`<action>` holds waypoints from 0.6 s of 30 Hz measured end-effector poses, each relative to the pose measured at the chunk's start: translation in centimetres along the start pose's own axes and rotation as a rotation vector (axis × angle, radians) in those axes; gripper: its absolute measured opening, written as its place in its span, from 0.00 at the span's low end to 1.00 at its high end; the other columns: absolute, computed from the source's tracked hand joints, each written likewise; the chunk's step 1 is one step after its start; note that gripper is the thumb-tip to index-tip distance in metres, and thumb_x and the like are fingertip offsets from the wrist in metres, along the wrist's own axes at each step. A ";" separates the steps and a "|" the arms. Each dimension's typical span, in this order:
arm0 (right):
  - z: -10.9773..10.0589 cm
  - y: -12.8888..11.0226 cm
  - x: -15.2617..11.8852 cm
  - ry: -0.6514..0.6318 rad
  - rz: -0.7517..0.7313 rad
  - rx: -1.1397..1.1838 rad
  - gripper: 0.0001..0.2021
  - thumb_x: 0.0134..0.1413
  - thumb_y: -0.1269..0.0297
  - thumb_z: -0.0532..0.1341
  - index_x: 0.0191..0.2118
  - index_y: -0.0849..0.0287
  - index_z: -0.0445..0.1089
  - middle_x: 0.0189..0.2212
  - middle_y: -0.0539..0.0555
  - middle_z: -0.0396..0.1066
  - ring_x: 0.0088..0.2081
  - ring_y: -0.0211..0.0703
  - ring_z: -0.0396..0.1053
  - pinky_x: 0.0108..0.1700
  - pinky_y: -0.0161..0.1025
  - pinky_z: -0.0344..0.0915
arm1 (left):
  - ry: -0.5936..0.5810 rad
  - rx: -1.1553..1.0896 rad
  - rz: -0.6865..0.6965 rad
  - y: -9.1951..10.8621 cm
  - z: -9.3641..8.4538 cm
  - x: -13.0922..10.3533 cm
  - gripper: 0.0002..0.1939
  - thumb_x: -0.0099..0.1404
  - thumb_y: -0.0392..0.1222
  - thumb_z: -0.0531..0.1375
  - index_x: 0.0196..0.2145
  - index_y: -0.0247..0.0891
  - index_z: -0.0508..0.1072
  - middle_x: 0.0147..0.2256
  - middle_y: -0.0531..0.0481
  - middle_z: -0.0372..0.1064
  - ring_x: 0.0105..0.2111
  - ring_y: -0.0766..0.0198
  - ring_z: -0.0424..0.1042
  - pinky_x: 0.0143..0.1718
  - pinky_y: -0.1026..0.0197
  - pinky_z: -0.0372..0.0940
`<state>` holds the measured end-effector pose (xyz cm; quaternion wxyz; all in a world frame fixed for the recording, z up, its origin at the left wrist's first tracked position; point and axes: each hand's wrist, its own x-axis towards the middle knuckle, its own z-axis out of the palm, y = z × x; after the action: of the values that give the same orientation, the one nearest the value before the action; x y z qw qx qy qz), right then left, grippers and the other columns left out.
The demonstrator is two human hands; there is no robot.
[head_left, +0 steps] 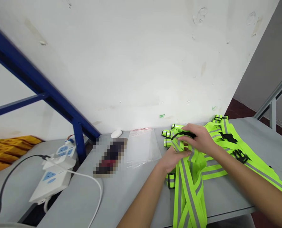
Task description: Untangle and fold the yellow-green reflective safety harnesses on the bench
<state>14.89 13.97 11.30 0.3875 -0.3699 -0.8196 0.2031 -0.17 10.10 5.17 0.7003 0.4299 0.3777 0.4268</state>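
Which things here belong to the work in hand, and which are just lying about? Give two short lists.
In hand:
left hand
right hand
vest straps, gripped by both hands
black buckle under the right fingers

Lying about:
clear bag
power strips
white cable
white puck
blue frame
orange cloth
table

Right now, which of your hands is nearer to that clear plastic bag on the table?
Left. My left hand grips the reflective straps just right of the clear plastic bag; my right hand rests on the straps farther right.
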 end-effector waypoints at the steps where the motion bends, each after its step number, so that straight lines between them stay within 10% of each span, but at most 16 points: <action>1: -0.3 -0.1 0.5 -0.021 0.028 0.022 0.15 0.54 0.48 0.62 0.37 0.53 0.73 0.33 0.53 0.75 0.35 0.46 0.70 0.39 0.40 0.64 | 0.018 -0.021 0.008 0.0 0.2 0.0 0.20 0.47 0.43 0.73 0.37 0.36 0.75 0.34 0.50 0.72 0.37 0.60 0.71 0.42 0.57 0.64; 9: -1.0 0.5 3.1 -0.088 0.153 0.083 0.14 0.55 0.50 0.62 0.35 0.57 0.71 0.32 0.50 0.73 0.32 0.42 0.68 0.33 0.36 0.61 | 0.025 -0.330 -0.176 -0.9 1.3 -0.5 0.20 0.46 0.37 0.72 0.38 0.33 0.74 0.33 0.44 0.76 0.33 0.53 0.76 0.37 0.53 0.69; 18: 0.1 1.0 1.4 -0.033 -0.583 -0.590 0.08 0.63 0.68 0.56 0.32 0.58 0.69 0.30 0.53 0.71 0.32 0.40 0.64 0.28 0.36 0.54 | 0.126 -0.368 -0.085 -0.2 2.0 -0.5 0.17 0.42 0.32 0.71 0.30 0.34 0.70 0.25 0.49 0.73 0.25 0.57 0.74 0.28 0.58 0.66</action>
<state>14.64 15.63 11.29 0.2930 -0.2143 -0.9192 -0.1530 1.47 9.03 5.72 0.7593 0.2507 0.3545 0.4848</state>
